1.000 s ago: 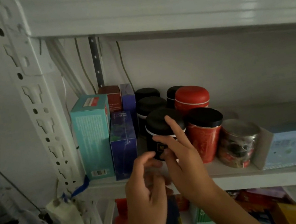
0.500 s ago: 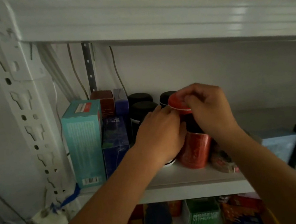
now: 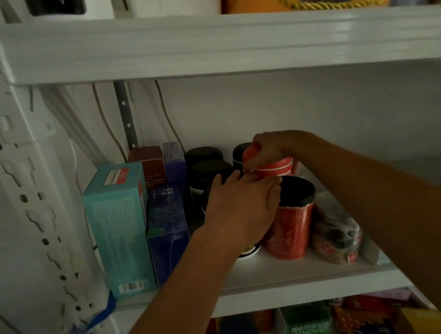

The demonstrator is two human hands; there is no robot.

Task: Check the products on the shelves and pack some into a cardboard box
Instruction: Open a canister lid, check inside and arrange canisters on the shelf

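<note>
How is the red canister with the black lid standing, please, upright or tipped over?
Upright: the red canister stands on its base on the shelf, its black lid on top.

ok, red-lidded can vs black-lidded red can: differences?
Lid: the red-lidded can has a red lid, the black-lidded can a black one.
Place: the red-lidded can stands behind, the black-lidded can in front.
Hold: the right hand grips the red-lidded can's top, not the black-lidded can.
Shared: both round, red-bodied, on one shelf.
</note>
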